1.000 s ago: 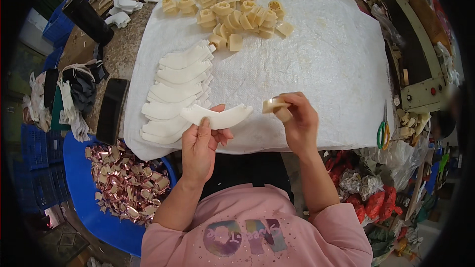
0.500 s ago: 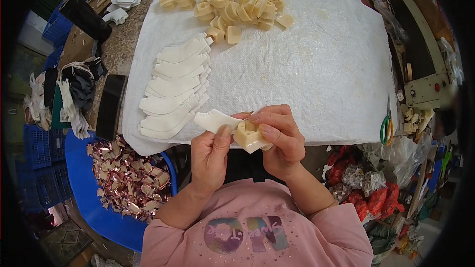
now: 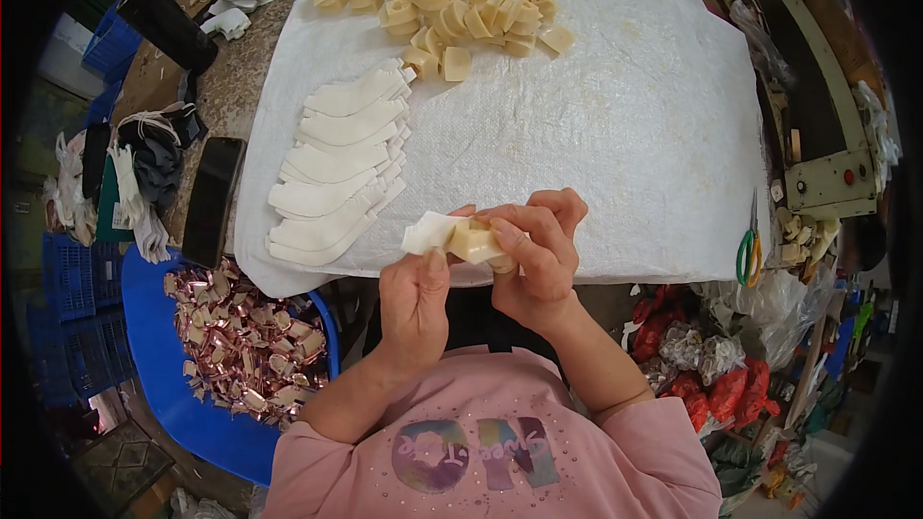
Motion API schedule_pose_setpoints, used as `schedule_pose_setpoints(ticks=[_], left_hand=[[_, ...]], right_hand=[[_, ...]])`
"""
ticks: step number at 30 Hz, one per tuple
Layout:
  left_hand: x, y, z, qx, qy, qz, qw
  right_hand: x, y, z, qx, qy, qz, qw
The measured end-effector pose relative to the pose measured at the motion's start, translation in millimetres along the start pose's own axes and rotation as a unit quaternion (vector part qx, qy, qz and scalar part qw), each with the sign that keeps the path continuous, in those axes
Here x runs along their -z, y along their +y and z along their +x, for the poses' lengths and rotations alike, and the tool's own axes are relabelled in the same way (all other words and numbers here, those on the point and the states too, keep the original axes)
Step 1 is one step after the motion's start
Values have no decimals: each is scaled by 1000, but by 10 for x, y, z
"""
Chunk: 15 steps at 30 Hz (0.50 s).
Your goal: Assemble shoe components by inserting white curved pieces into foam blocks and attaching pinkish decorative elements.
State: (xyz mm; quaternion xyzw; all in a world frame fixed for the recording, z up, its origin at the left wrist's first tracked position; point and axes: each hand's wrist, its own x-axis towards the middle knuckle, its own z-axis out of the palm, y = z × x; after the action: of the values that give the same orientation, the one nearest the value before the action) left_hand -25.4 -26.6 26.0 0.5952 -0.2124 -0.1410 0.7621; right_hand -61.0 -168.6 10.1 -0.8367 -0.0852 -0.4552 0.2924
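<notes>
My left hand (image 3: 418, 296) pinches a curved white strip (image 3: 429, 230) between thumb and fingers at the table's near edge. In my right hand (image 3: 540, 248) is a cream-coloured hollow plastic piece (image 3: 473, 243), gripped by thumb and fingers. The strip's right end meets the piece, and my fingers hide part of that contact. Overlapping white strips (image 3: 322, 194) lie in a slanting row to the left. Farther back, similar cream plastic pieces (image 3: 447, 17) are heaped on the white woven sheet (image 3: 596, 135).
A blue tub (image 3: 159, 365) of shiny copper-coloured parts (image 3: 250, 351) stands below the left edge. A dark phone (image 3: 213, 202) and a black cylinder (image 3: 165, 24) lie left. Scissors (image 3: 750, 248) with green and orange handles rest at right, near a machine frame (image 3: 832, 178).
The cream piece has turned and shifted slightly left in my right hand. The white strip has tilted, and its visible part is shorter. Both hands remain closed on their pieces.
</notes>
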Motion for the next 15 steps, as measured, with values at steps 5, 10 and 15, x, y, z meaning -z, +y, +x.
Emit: schedule_pose_setpoints(ticks=[5, 10, 15], left_hand=[[102, 143, 82, 11, 31, 128, 991], [170, 183, 85, -15, 9, 196, 980], [124, 99, 66, -21, -19, 236, 971]], right_hand=[[67, -41, 63, -7, -10, 1, 1000], [191, -224, 246, -23, -159, -122, 979], [236, -237, 251, -64, -250, -120, 959]])
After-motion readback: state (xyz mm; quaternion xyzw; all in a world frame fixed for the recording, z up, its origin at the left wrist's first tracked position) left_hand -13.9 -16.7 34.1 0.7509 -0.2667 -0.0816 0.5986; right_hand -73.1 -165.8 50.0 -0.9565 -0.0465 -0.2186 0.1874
